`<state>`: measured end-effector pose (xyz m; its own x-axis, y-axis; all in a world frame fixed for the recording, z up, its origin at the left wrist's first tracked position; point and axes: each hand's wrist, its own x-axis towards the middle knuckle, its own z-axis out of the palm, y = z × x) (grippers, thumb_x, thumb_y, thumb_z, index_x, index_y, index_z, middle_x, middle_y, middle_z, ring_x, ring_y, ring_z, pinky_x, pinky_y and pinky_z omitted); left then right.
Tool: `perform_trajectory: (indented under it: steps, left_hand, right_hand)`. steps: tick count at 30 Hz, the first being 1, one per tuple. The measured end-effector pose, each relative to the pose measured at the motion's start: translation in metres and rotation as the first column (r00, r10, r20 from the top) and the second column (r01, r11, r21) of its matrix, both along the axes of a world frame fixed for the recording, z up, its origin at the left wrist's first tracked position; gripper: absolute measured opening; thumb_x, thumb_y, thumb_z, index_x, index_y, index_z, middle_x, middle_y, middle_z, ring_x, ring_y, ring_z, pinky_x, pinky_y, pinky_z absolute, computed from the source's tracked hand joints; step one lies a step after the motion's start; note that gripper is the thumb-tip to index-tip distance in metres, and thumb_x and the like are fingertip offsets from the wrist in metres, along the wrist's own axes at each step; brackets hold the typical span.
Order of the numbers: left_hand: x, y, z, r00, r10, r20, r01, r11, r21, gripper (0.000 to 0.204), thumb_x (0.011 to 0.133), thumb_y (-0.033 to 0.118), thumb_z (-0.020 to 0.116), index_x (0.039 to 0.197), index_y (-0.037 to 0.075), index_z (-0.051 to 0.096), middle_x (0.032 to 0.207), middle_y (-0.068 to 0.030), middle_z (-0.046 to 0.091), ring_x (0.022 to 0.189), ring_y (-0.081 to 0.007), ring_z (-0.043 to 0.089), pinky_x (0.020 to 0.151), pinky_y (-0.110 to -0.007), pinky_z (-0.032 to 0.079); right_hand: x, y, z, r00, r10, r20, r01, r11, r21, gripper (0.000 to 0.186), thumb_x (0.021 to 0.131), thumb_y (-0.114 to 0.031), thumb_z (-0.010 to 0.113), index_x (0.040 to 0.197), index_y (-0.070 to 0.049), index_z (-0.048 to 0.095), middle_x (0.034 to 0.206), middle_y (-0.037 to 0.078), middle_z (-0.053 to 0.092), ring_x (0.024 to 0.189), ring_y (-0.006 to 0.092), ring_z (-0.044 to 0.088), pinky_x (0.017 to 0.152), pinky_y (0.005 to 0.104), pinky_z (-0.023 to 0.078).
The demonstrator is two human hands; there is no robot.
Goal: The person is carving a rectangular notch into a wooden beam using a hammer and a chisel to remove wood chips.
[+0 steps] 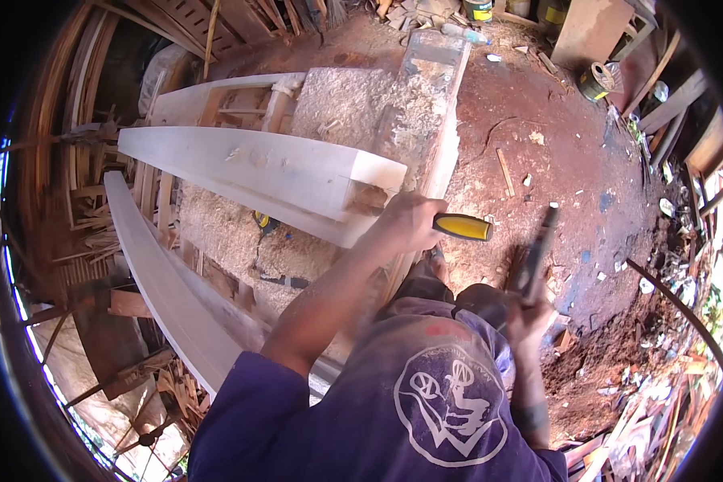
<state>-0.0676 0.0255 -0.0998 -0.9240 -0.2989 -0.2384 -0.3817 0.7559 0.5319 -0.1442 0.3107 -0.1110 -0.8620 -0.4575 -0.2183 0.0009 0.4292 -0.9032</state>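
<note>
My left hand (407, 222) is closed around a chisel, whose yellow and black handle (463, 226) sticks out to the right of my fist. Its blade is hidden by the hand. The fist rests at the end of a thick, pale squared timber (265, 165), beside a rough recess (368, 197) cut into that end. Lower right, my right hand (528, 315) grips a dark, long, bar-like tool (537, 251) that points up and away. Motion blurs it, so its exact kind is unclear.
Another long pale plank (169, 281), slightly curved, lies to the left. Wood shavings (297, 249) cover the bench around a yellow tape measure (261, 219). A thick board edge (442, 153) borders the reddish floor. Cans (597, 81) and scrap wood stand at the far right.
</note>
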Motion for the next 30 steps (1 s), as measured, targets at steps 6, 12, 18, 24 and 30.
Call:
perform_trajectory:
  steps: [6,12,18,24,30]
  left_hand:
    - [-0.012,0.003,0.006,0.998,-0.026,0.055,0.027,1.0,-0.014,0.016,0.077,0.018,0.071,0.088,0.007,0.068,0.081,-0.0166,0.068,0.083,-0.0375,0.067,0.074,-0.047,0.051]
    - [-0.006,0.0,0.003,0.99,-0.016,0.139,0.026,0.997,-0.071,0.02,0.073,0.019,0.071,0.09,0.009,0.07,0.08,-0.0176,0.07,0.084,-0.0371,0.07,0.08,-0.049,0.055]
    - [-0.012,0.001,0.003,0.99,-0.037,0.139,0.041,0.999,-0.025,0.018,0.077,0.022,0.07,0.086,0.007,0.066,0.082,-0.0158,0.068,0.083,-0.0375,0.067,0.074,-0.05,0.051]
    - [0.003,-0.004,-0.006,0.983,-0.069,0.169,0.081,0.994,-0.068,0.022,0.074,0.024,0.072,0.088,0.008,0.067,0.081,-0.0169,0.068,0.082,-0.0381,0.068,0.074,-0.051,0.051]
    - [-0.001,-0.004,-0.01,0.986,-0.084,0.145,0.092,0.995,-0.05,0.023,0.073,0.023,0.072,0.088,0.007,0.068,0.079,-0.0174,0.067,0.08,-0.0383,0.067,0.074,-0.05,0.051]
  right_hand:
    - [-0.011,0.004,0.022,0.927,-0.375,0.025,0.289,0.67,-0.684,0.015,0.091,-0.014,0.061,0.081,-0.005,0.053,0.06,0.002,0.054,0.047,0.0105,0.049,0.042,0.0275,0.042]
    - [0.001,0.013,-0.033,0.999,0.032,0.039,-0.03,0.997,-0.064,0.005,0.089,-0.003,0.061,0.086,-0.006,0.059,0.062,0.005,0.056,0.049,0.0114,0.049,0.045,0.0329,0.04]
    - [-0.009,0.017,-0.023,0.945,-0.317,-0.073,0.226,0.8,-0.556,0.017,0.09,-0.023,0.065,0.086,-0.007,0.059,0.063,0.002,0.053,0.051,0.0117,0.052,0.05,0.027,0.049]
    - [0.002,0.008,-0.036,0.983,0.129,0.135,-0.123,0.991,-0.05,0.006,0.089,-0.001,0.055,0.084,-0.002,0.051,0.062,0.004,0.051,0.05,0.0123,0.045,0.042,0.0287,0.038]
    - [0.018,0.0,-0.032,1.0,-0.021,-0.023,0.011,0.937,-0.348,0.005,0.086,-0.002,0.057,0.081,-0.001,0.054,0.054,0.009,0.055,0.041,0.0233,0.054,0.041,0.0341,0.044]
